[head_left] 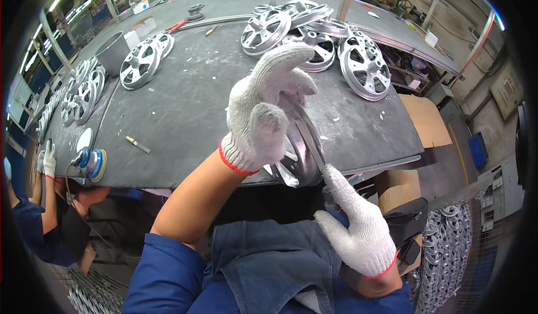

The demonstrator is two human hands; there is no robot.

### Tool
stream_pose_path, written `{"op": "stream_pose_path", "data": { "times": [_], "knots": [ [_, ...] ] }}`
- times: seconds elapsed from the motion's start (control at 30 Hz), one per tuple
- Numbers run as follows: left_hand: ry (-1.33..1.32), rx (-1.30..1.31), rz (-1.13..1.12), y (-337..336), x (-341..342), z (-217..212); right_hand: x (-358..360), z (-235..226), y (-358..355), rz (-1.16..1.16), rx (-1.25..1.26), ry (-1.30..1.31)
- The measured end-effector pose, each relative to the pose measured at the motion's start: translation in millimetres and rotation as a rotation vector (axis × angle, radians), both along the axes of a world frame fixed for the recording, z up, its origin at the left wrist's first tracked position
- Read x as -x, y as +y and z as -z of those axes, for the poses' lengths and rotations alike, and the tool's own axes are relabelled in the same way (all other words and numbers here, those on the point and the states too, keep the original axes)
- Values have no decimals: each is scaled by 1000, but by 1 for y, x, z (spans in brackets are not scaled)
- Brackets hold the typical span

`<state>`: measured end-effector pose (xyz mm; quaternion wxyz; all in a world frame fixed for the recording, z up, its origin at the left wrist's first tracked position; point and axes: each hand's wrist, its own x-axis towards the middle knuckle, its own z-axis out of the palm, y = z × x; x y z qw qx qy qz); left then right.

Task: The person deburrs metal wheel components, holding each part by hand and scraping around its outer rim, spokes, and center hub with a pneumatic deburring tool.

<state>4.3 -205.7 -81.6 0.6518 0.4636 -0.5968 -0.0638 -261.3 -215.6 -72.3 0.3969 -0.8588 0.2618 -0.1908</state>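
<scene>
In a white knit glove with a red cuff, my left hand grips the upper part of a metal spoked wheel, its fingers curled over the rim. The wheel is tilted on edge at the table's front edge, and my glove hides part of it. My right hand, gloved the same way, is closed around the blue handle of what looks like a flat file. Its index finger points along the tool, and the long grey blade lies against the wheel's rim.
Silver wheels are piled at the back right of the dark table; others lean near a grey bucket. A small knife-like tool and a round sander lie leftward. A co-worker's gloved hand is far left.
</scene>
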Motion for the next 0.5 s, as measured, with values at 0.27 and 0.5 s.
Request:
{"op": "stream_pose_path", "data": {
  "times": [0.27,0.5],
  "knots": [
    [-65,19,-34,-5,2,-1,4,-10,-7,-24,-64,24],
    [-31,225,52,-24,-6,2,4,-1,-11,9,40,54]
  ]
}}
